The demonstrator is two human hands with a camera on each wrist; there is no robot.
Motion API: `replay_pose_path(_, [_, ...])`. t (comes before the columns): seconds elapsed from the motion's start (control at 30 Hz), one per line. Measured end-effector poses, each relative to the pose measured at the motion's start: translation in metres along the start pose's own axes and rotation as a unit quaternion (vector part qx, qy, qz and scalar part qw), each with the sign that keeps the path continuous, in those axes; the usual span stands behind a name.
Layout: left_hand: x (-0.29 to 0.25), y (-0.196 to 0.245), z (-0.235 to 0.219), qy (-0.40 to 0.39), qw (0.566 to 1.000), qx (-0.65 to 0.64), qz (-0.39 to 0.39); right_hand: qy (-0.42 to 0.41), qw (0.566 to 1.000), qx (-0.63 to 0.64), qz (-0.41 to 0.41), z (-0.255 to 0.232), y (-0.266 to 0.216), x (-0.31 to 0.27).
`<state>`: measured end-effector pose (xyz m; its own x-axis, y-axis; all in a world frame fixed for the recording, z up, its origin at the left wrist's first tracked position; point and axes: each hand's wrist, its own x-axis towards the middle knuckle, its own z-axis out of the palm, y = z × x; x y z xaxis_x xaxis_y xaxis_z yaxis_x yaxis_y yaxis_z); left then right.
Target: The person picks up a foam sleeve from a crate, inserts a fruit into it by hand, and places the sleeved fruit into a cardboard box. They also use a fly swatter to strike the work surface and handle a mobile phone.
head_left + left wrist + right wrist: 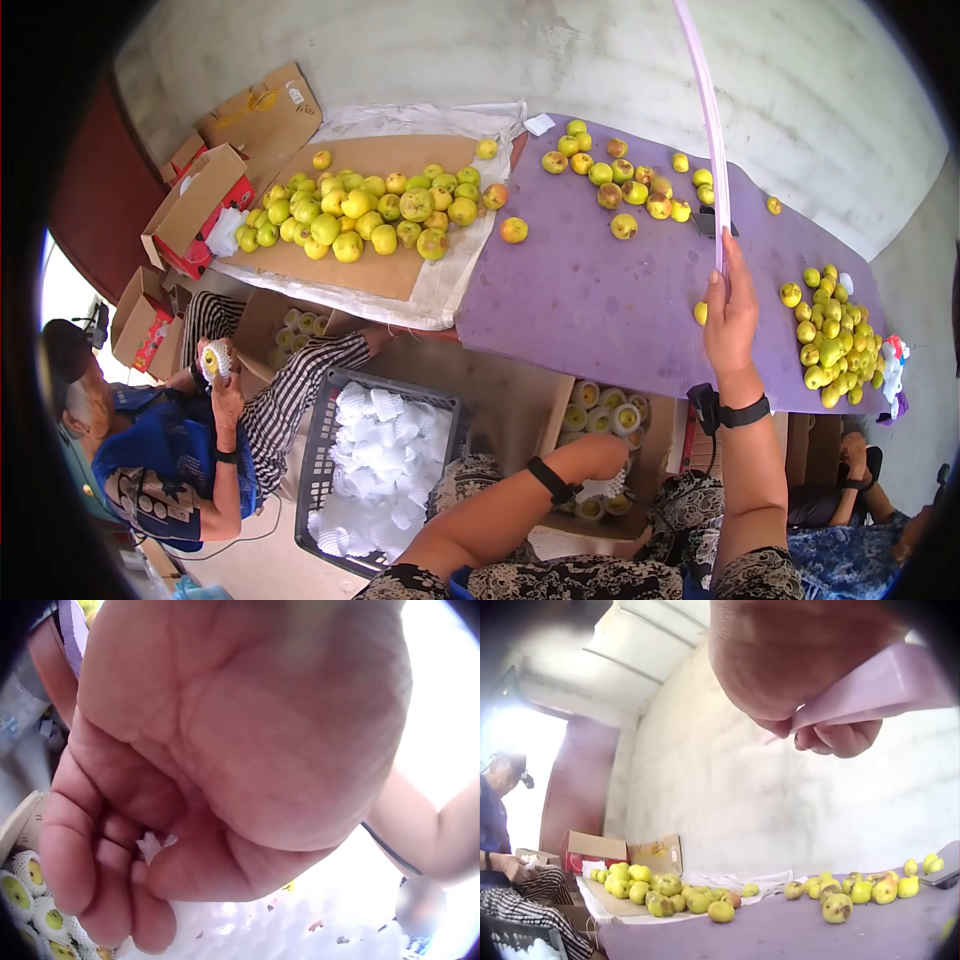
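Observation:
Raised over the purple-covered table, my right hand (733,315) holds a long pale pink sheet (708,120), seen nearly edge-on and reaching up out of the head view. The right wrist view shows the same sheet (885,686) between thumb and fingers. My left hand (598,458) is low over a cardboard box (655,465) of apples in white foam nets. Its fingers are curled in, and a small white piece, apparently foam net (154,846), shows between thumb and fingers in the left wrist view; most of it is hidden.
Yellow-green apples (340,205) cover cardboard at the table's left, with more apples (835,330) at right. A phone (941,877) lies at the back. A black crate (305,490) holds white foam nets. People sit on both sides; the left one (190,450) holds a netted apple.

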<state>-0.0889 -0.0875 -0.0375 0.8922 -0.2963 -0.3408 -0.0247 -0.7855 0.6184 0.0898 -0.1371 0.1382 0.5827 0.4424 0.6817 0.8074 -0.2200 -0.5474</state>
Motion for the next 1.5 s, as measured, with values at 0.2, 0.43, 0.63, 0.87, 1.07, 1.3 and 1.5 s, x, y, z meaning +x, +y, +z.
replay_pose_path(0.2, [0.001, 0.0, -0.003, -0.014, 1.0, 0.017, 0.005, -0.323, 0.91, -0.253, 0.06, 0.028, 0.046, -0.027])
replay_pose_path(0.43, [0.002, 0.002, -0.003, -0.015, 1.0, 0.025, 0.005, -0.194, 0.974, -0.115, -0.005, 0.003, 0.015, -0.027])
replay_pose_path(0.63, [0.005, -0.003, 0.004, 0.005, 1.0, 0.011, 0.017, -0.009, 1.0, 0.001, -0.011, -0.018, -0.001, -0.018])
replay_pose_path(0.87, [0.004, -0.001, -0.002, 0.002, 0.999, 0.027, 0.023, -0.141, 0.988, -0.059, 0.013, 0.002, 0.033, -0.048])
replay_pose_path(1.07, [0.004, -0.005, 0.002, 0.016, 1.0, 0.003, 0.026, -0.257, 0.96, -0.095, 0.05, 0.002, 0.037, -0.065])
replay_pose_path(1.3, [-0.001, -0.002, -0.007, 0.02, 0.999, -0.045, -0.008, 0.017, 0.981, -0.021, 0.192, -0.025, 0.096, -0.108])
replay_pose_path(1.5, [-0.01, 0.01, -0.023, 0.08, 0.993, -0.082, 0.019, 0.017, 0.941, -0.137, 0.308, -0.046, 0.16, -0.16])
